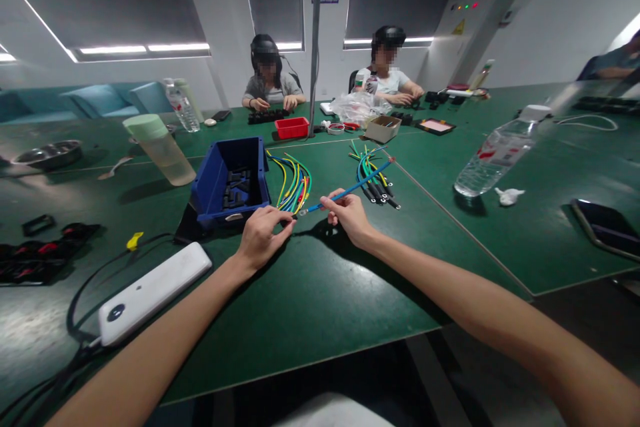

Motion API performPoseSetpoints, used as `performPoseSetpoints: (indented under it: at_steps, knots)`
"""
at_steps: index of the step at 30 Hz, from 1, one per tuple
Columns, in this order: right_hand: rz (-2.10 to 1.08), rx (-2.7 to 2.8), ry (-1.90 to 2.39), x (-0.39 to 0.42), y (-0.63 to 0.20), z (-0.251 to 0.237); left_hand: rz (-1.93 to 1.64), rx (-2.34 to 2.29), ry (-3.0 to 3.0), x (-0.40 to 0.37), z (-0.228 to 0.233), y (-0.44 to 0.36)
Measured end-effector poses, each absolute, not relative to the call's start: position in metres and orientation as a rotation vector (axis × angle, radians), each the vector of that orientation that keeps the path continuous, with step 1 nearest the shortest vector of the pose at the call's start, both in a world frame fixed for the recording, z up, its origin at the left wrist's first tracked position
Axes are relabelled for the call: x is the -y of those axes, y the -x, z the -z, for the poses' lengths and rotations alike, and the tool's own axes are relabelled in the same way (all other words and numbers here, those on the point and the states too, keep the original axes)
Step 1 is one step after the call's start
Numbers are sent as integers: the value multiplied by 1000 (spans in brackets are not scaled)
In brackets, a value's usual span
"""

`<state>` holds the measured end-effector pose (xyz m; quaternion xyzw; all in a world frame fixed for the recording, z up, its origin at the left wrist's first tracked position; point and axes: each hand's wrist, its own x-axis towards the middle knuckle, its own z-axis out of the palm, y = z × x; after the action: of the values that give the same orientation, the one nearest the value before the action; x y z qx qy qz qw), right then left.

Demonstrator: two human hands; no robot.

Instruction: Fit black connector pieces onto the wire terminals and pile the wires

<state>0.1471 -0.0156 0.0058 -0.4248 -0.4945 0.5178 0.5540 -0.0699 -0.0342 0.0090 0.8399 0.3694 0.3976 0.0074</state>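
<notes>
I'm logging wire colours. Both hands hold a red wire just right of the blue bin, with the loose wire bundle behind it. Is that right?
Not quite: the wire is blue, not red, as the head view shows. The rest holds: the left hand and right hand both hold it just right of the blue bin, with the loose wire bundle behind it.

Both forearms are stretched forward from the lower corners of the view and are brought close together at the middle. The left hand [260,235] is turned palm down, with the thumb and forefinger pinched together at the tips. The right hand [349,215] is raised slightly higher, its fingers curled and closed in a fine pinch.
</notes>
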Motion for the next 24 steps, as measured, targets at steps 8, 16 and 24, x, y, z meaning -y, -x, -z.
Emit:
performPoseSetpoints:
  at_steps: [8, 16, 24]
  knots:
    - [-1244, 1167, 988, 17, -147, -6, -1250, -1137, -2623, 34, -8, 70]
    - [-1239, 1200, 1006, 19, -146, -6, -1283, -1089, -2660, 33, -6, 71]
    - [-1249, 1195, 1011, 18, -146, -4, -1297, -1065, -2662, 33, -6, 70]
